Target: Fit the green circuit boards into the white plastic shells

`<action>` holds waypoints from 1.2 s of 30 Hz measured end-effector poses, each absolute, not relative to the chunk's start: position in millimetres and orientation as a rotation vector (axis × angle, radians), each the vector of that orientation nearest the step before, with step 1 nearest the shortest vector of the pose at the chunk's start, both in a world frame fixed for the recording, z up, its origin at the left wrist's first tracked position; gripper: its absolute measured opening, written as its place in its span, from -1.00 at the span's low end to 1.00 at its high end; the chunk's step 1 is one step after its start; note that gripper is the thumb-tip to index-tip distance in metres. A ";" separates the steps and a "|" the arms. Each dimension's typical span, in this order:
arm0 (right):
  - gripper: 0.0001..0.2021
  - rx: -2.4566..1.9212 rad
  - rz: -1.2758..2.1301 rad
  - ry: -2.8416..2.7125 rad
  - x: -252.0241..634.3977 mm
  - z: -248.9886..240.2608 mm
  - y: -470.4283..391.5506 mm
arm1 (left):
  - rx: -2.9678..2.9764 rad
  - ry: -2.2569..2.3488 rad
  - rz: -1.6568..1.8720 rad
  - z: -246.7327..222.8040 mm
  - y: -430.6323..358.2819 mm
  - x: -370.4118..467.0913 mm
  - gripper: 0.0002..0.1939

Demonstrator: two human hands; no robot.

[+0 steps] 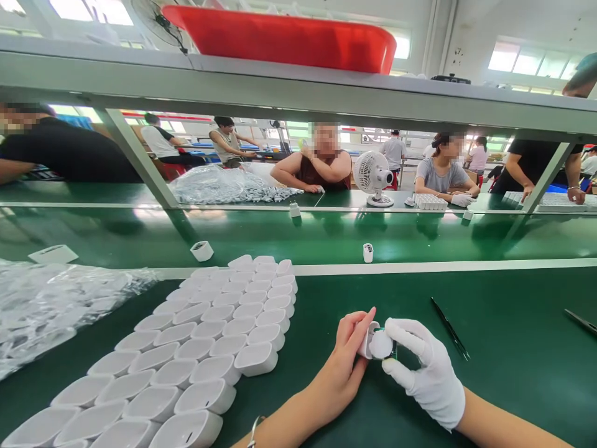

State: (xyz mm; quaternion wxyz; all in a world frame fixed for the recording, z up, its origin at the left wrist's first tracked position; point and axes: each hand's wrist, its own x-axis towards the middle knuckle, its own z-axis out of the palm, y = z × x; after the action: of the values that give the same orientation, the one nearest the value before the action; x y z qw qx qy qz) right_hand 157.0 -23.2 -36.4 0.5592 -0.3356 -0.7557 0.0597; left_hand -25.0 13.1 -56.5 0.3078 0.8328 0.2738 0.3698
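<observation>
Bare and closed, my left hand grips a white plastic housing over the green bench. My right hand, in a white glove, pinches a green circuit board between thumb and fingers. A round white part sits at the board, facing the mouth of the housing. The board and housing are close together; whether the board is partly inside is hard to make out. To the left stand rows of open white housings. Black tweezers lie beyond my right hand.
A clear bag of small parts lies at left. Across the conveyor sit white units. Overhead, a shelf bears a red tray. A white fan and co-workers are beyond. Another dark tool lies far right.
</observation>
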 end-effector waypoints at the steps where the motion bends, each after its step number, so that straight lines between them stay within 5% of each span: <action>1: -0.51 -0.792 0.124 -1.781 157.4 -36.4 -22.5 | 2.209 0.724 0.981 -56.5 13.0 -25.1 -0.22; 15: -0.64 -0.801 0.072 -1.929 151.7 -21.2 -25.9 | 2.300 0.724 1.082 -58.2 12.2 -23.3 -0.21; 26: -0.50 -0.782 0.056 -1.844 155.4 -28.8 -22.6 | 2.243 0.761 1.043 -58.9 10.1 -23.8 -0.21; 33: -0.52 -0.767 0.223 -1.866 149.2 -29.5 -20.4 | 2.215 0.726 0.976 -58.9 11.5 -24.8 -0.22; 36: -0.47 -0.818 0.594 -1.658 147.5 -37.6 -23.7 | 2.136 0.686 0.965 -56.5 7.2 -22.0 -0.30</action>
State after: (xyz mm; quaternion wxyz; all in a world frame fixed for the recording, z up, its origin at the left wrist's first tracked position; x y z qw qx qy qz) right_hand 147.5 -23.7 -37.6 0.5645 -0.3476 -0.7049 0.2523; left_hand -22.0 7.2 -56.5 0.3426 0.8217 0.2638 0.3712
